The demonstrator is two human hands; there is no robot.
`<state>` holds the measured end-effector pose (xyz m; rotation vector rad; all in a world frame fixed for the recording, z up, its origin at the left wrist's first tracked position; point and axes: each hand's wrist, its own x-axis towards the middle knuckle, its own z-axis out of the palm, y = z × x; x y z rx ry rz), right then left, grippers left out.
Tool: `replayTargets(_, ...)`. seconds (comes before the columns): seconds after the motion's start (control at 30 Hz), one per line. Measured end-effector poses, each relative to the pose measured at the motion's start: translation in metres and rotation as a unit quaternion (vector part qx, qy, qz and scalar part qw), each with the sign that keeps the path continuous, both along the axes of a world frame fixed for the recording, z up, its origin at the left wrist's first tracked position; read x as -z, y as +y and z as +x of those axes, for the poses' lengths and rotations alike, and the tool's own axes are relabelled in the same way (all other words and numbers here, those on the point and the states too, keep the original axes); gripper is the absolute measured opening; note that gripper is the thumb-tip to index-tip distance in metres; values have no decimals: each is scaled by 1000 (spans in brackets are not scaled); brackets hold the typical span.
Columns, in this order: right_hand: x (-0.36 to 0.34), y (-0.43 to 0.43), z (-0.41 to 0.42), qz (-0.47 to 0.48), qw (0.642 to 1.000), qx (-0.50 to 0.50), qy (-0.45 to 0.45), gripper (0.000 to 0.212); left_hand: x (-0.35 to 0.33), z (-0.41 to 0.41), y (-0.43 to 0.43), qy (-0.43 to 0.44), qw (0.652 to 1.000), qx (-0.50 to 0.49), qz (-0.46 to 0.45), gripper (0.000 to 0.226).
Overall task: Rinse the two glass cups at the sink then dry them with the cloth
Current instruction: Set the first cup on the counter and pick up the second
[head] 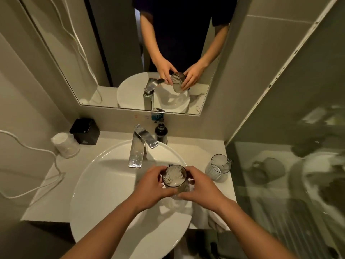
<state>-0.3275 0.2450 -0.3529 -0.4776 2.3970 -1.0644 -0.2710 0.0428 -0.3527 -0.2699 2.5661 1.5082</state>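
a ribbed glass cup [174, 177] is gripped by both hands, left hand [152, 184] and right hand [200, 186], over the sink [104, 184]; a second cup [218, 168] is stood on the table [196, 152].

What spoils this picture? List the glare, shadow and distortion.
Head view: warm, dim light; wide-angle bending bows the mirror edges; the tap throws a shadow across the basin; the glass panel at right carries smeared, blurry reflections; both cups stay fairly sharp.

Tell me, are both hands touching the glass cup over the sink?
Touching. The head view shows the left hand and the right hand wrapped around the sides of the glass cup, fingers pressed against the glass with no gap.
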Motion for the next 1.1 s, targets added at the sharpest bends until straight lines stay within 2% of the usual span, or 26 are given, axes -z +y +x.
replayTargets(0.13,-15,20,-17,-13,999,31,16,78,-9,-30,16,43,996,65,-48,81)
replayTargets(0.3,-26,36,-43,-12,996,64,68,82,-23,-74,33,71,988,112,-75,86)
replayTargets(0.5,-28,45,-82,68,993,51,87,90,-17,-121,49,79,978,154,-116,88)
replayTargets(0.6,-21,44,-97,107,991,38,76,91,-3,-138,52,61,972,172,-147,89)
replayTargets(0.9,13,36,-125,227,972,4,67,90,42,-157,57,12,969,185,-162,90)
replayTargets(1.1,30,35,-133,263,963,-15,62,91,66,-165,58,19,961,197,-194,74)
